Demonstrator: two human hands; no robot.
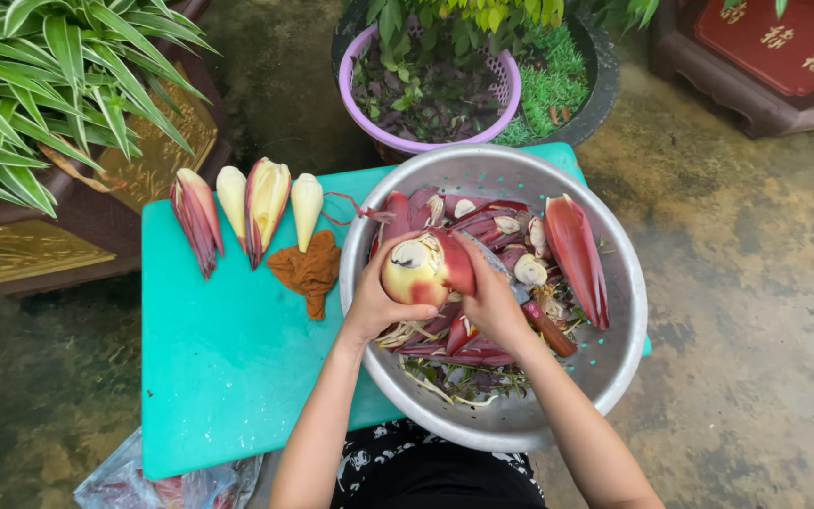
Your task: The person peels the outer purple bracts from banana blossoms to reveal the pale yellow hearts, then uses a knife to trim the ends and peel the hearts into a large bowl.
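Over a large metal bowl (pixel 620 351) I hold a banana blossom (pixel 418 270), pale yellow with a red bract peeling off its right side. My left hand (pixel 370 302) grips it from the left and below. My right hand (pixel 495 294) presses on the red bract at its right. The bowl holds several peeled red bracts (pixel 574 247), pale florets and scraps. It rests on the right part of a teal table (pixel 228 368).
Peeled blossom pieces (pixel 266 203) and a brown withered scrap (pixel 310 269) lie on the table's far left. A purple pot with plants (pixel 431 90) stands behind the bowl, a leafy plant (pixel 40 85) at far left. A plastic bag (pixel 143 481) lies under the table.
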